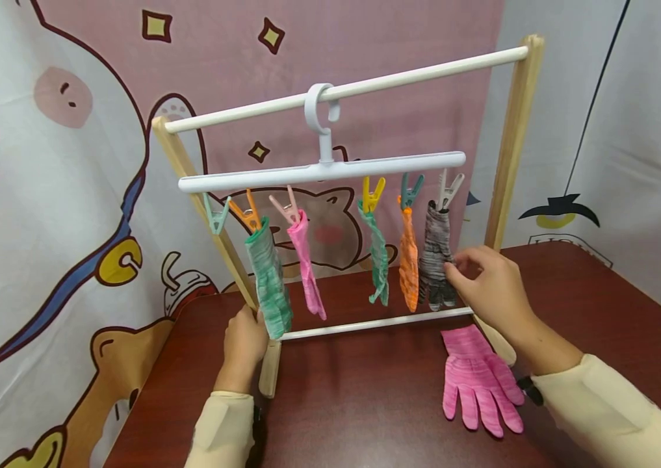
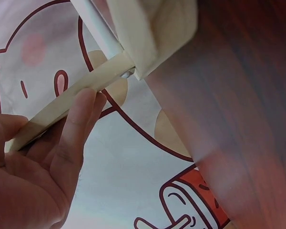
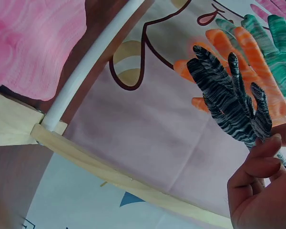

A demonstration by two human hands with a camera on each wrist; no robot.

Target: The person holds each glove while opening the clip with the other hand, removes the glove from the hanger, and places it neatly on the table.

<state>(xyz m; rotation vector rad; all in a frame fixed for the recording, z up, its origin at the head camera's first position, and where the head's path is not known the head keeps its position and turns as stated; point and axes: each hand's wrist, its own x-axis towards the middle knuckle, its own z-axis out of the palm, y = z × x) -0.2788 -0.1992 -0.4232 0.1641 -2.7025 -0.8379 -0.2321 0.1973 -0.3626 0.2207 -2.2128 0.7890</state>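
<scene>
Head view: the grey-black glove [image 1: 437, 250] hangs off a white clip [image 1: 448, 190] near the hanger's [image 1: 377, 168] right end, pretty much vertical lengthwise, fingers down, right hand [image 1: 491, 279] pinching its edge. Left wrist: left hand [image 2: 40, 174] gripping a wooden post [image 2: 69, 102]. Right wrist: glove fingers aim up-left.

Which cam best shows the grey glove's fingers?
Right wrist: the grey glove is close up there, several fingers distinct, pinched by the right hand. Head shows the glove hanging from a whitish clip, but its fingers look small and bunched. Left wrist doesn't show it.
</scene>
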